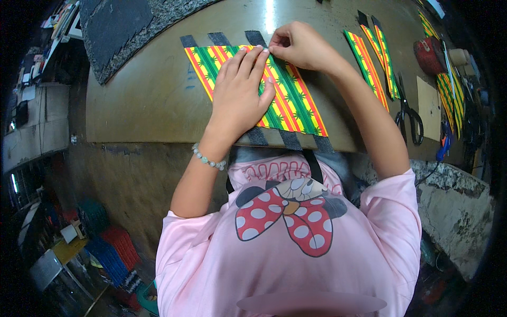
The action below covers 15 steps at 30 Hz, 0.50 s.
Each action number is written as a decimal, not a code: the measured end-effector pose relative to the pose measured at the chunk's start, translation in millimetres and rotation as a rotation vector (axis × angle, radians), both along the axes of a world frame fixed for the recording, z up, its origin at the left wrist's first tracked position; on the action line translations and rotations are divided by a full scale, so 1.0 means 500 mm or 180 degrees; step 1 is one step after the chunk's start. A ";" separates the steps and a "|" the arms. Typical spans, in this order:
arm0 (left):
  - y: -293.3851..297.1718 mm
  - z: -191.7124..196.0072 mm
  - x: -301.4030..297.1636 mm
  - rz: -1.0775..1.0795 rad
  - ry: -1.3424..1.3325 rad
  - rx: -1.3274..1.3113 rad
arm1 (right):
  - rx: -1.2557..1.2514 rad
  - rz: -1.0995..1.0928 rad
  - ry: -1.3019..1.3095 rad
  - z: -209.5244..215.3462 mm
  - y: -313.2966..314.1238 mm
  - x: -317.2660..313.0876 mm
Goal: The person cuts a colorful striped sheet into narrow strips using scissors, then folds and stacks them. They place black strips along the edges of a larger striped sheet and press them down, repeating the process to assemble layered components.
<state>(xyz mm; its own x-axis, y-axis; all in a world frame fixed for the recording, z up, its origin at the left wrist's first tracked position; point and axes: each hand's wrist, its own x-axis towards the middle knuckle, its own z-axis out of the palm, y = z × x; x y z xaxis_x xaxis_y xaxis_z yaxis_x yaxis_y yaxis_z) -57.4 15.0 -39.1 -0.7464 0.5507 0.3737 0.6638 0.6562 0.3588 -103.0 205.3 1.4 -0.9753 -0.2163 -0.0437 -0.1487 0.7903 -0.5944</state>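
Several fabric strips (298, 108) in yellow, red and green with a leaf pattern lie side by side on the table, forming one slanted panel. Dark woven tabs (218, 38) stick out at its far edge, and more dark tabs (290, 140) at its near edge. My left hand (240, 95) rests flat on the panel, fingers stretched toward the far edge. Beside its fingertips, the thumb and forefinger of my right hand (298, 47) are pinched together at the far edge of a strip, next to a dark tab. The curled fingers partly hide what lies between them.
To the right on the brown table (137, 113) lie more patterned strips (367, 68), black scissors (409, 116), a tan card (429, 108) and a dark red object (429, 55). A rough dark stone slab (121, 31) occupies the far left. The table's near edge runs just before my body.
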 end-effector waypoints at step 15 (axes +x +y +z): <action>-0.003 0.002 -0.024 -0.0135 0.0791 -0.0269 | -0.0489 0.0291 0.0600 -0.011 -0.002 0.064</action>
<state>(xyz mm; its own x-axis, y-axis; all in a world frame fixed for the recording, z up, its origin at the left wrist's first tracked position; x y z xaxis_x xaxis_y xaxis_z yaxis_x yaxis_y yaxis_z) -69.2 13.5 -38.1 -0.6130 0.6166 0.4940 0.7523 0.6466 0.1266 -70.8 204.5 -4.4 -0.9392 -0.2939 0.1774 -0.3349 0.6710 -0.6615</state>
